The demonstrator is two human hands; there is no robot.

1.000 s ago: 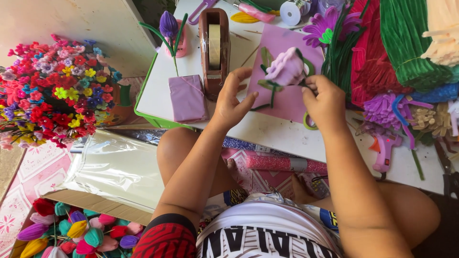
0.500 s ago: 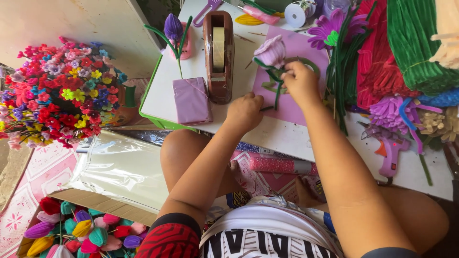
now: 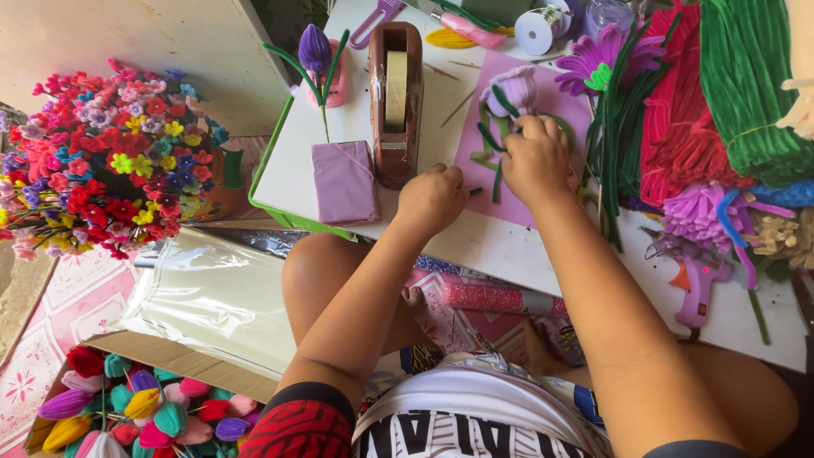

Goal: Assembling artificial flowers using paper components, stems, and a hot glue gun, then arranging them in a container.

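Right hand (image 3: pixel 536 159) fingers pinch the flower (image 3: pixel 511 89) stem, upper centre; keep that tight. Left hand (image 3: pixel 431 197) is fisted on the bench (image 3: pixel 509 250), use it as a brace.

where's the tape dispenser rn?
In the head view, the brown tape dispenser stands on the white table, just beyond the left hand, between the lilac pad and the pink sheet.

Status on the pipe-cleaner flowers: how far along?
Done: a finished purple bud stands on the white table, and a box of finished buds sits on the floor. In hand: the right hand holds a lilac flower with green stem on the pink sheet; the left hand rests fisted by the tape dispenser. Left: piles of unused green pipe cleaners.
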